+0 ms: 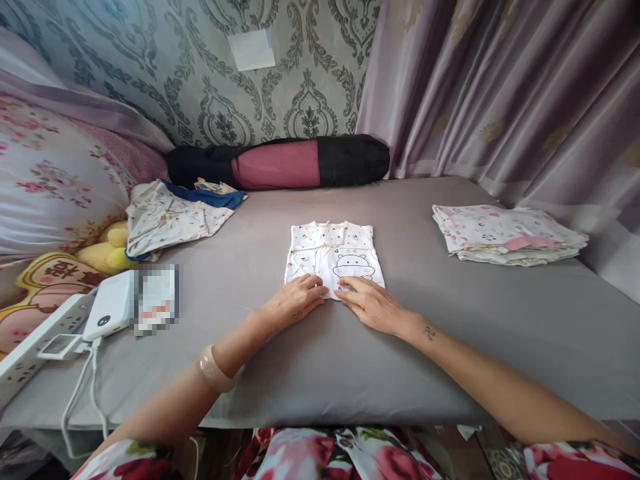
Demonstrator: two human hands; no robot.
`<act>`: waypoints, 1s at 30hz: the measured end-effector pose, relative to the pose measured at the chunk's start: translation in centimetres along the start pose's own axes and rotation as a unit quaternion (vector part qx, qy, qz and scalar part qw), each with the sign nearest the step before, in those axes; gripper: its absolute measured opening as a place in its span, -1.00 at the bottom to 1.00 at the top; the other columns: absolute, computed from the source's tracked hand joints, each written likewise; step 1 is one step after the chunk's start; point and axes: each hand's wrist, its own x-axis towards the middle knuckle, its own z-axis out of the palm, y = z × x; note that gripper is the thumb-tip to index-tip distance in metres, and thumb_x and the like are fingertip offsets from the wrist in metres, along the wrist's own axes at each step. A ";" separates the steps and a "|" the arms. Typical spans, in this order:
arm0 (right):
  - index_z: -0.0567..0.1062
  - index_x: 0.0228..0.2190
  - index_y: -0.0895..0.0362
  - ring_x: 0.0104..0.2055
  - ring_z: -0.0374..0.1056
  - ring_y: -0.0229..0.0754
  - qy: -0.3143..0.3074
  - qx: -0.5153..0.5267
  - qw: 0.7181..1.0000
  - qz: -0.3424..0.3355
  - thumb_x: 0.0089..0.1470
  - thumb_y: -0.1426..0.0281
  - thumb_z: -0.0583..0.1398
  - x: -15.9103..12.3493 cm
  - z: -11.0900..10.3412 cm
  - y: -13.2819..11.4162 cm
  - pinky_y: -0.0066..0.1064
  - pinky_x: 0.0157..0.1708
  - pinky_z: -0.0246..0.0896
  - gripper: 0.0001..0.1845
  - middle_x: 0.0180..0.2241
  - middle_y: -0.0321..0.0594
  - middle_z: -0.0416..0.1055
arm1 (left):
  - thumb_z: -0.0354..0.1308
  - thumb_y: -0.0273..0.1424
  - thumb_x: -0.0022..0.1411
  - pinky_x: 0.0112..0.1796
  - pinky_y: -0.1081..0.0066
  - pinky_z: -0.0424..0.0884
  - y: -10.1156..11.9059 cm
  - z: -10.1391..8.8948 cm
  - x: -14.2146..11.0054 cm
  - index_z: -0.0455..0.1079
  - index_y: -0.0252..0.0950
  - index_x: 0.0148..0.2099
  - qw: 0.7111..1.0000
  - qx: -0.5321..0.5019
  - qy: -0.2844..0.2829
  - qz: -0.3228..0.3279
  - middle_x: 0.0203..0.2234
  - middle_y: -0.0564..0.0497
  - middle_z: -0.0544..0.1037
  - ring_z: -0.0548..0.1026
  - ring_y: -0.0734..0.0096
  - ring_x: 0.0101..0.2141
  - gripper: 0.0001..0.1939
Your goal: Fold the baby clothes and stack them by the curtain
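Note:
A small white baby shirt (330, 253) with tiny printed motifs and a cartoon animal on its front lies folded on the grey bed sheet, in the middle of the view. My left hand (299, 298) rests on its lower left edge, fingers apart and pointing inward. Across from it, my right hand (371, 305) lies on the lower right edge with its fingers stretched over the cloth. The fingertips of both hands touch the shirt a short gap apart. Neither hand visibly pinches the fabric.
Folded printed clothes (510, 233) lie at the right. Loose baby clothes (175, 217) lie at the left, near a floral pillow (55, 173). A white power bank (111, 303) with cables and a power strip (45, 343) are at front left. A black-and-pink rolled bag (275, 163) lies against the wall.

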 end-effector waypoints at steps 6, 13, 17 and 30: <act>0.52 -0.11 0.07 -0.05 0.32 -0.11 0.002 -0.015 1.000 0.010 0.28 0.40 0.06 0.6 -0.2 -0.5 -0.26 -0.04 0.26 -0.74 -0.11 -0.12 0.41 | -0.21 -0.44 0.43 -0.20 0.30 0.39 0.9 0.0 0.8 0.41 -0.31 -0.13 0.996 0.085 -0.028 0.022 -0.25 -0.11 0.46 0.41 0.29 -0.25 -0.67; 0.48 -0.23 0.09 -0.08 0.28 -0.10 -0.005 -0.069 0.996 0.061 0.22 0.31 0.15 1.8 -0.1 -1.5 -0.29 -0.06 0.21 -0.85 -0.19 -0.17 0.37 | -0.09 -0.47 0.34 -0.22 0.30 0.39 0.6 0.5 2.1 0.39 -0.33 -0.27 0.995 0.092 -0.034 0.019 -0.30 -0.12 0.48 0.42 0.27 -0.29 -0.77; 0.45 -0.18 0.09 -0.07 0.29 -0.10 -0.007 -0.082 0.994 0.067 0.19 0.32 0.17 2.0 -0.2 -1.6 -0.31 -0.07 0.21 -0.84 -0.17 -0.17 0.36 | -0.01 -0.50 0.23 -0.22 0.33 0.40 -0.1 0.0 2.9 0.41 -0.30 -0.26 0.999 0.026 -0.027 -0.023 -0.33 -0.07 0.51 0.46 0.30 -0.29 -0.83; 0.41 -0.24 0.10 -0.16 0.35 -0.12 -0.002 -0.157 0.985 0.074 0.21 0.60 -0.02 3.2 -0.7 -1.2 -0.34 -0.27 0.19 -0.72 -0.23 -0.18 0.44 | 0.05 -0.21 0.34 0.10 0.10 0.30 0.2 0.5 1.6 0.25 -0.36 0.17 0.997 0.002 0.077 -0.029 0.10 -0.26 0.43 0.38 0.10 0.12 -0.55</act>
